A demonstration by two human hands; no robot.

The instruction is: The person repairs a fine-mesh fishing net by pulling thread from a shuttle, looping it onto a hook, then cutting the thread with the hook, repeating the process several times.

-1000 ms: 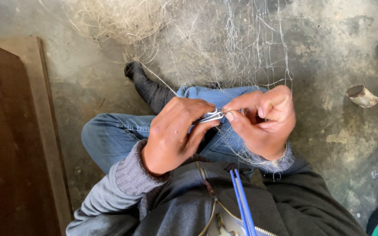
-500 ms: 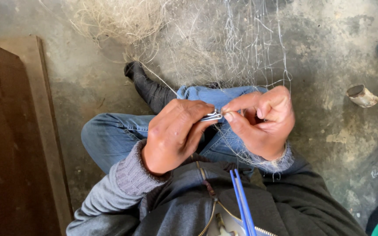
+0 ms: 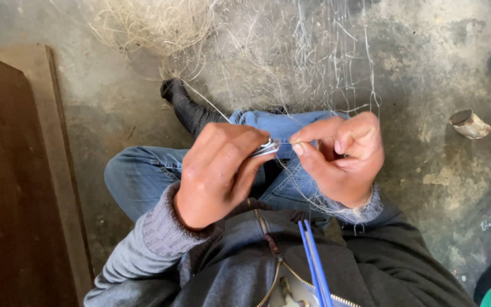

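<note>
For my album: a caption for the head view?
Left hand grips small metal tool; right hand pinches fine net.

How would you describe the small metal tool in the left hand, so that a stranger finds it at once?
Start from the blue jeans of the seated person, then look where the two hands meet above the knee. The left hand pinches a small metal tool that pokes out toward the right hand. It is the only shiny, silvery thing there, unlike the thin pale net threads around it.
</note>
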